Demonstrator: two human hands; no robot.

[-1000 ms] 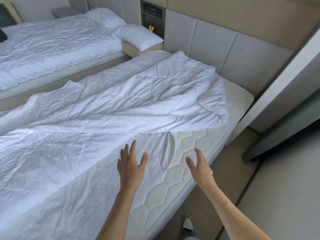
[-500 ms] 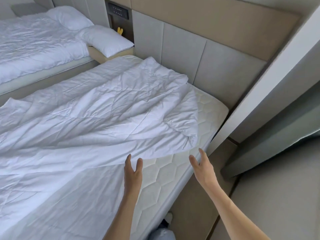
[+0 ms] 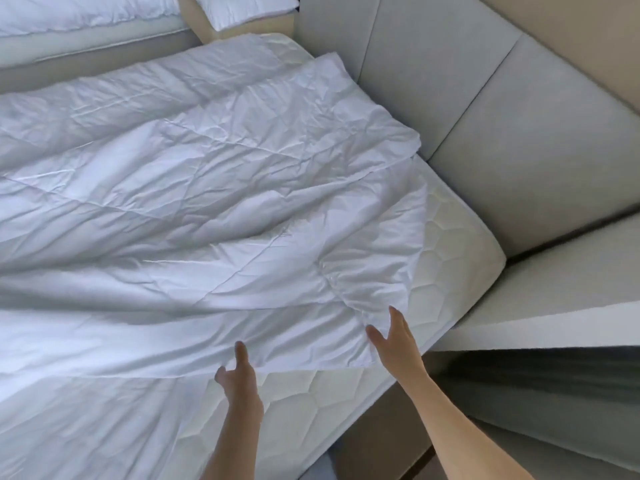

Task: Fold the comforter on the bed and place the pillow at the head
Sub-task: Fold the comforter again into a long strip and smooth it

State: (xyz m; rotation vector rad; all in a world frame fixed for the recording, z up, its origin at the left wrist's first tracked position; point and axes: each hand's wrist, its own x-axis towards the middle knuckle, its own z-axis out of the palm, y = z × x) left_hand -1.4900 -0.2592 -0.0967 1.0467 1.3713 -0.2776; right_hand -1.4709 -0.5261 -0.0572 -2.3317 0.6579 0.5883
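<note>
A crumpled white comforter (image 3: 194, 216) covers most of the near bed, leaving a strip of quilted mattress (image 3: 453, 258) bare along the right side and front. My left hand (image 3: 239, 372) touches the comforter's near edge, fingers spread, some of them under the cloth. My right hand (image 3: 394, 337) is at the comforter's near right corner, fingers apart against the fabric. Neither hand shows a closed grip. A white pillow (image 3: 246, 8) lies on the ledge between the two beds at the top.
A padded grey headboard (image 3: 519, 140) runs along the right side of the bed. A second made bed (image 3: 79, 15) stands at the top left. A white wall edge (image 3: 540, 327) and a floor strip (image 3: 377, 441) lie at the lower right.
I have leaned in closer to the bed. Both hands moved forward from above the bare mattress to the comforter's near edge and corner.
</note>
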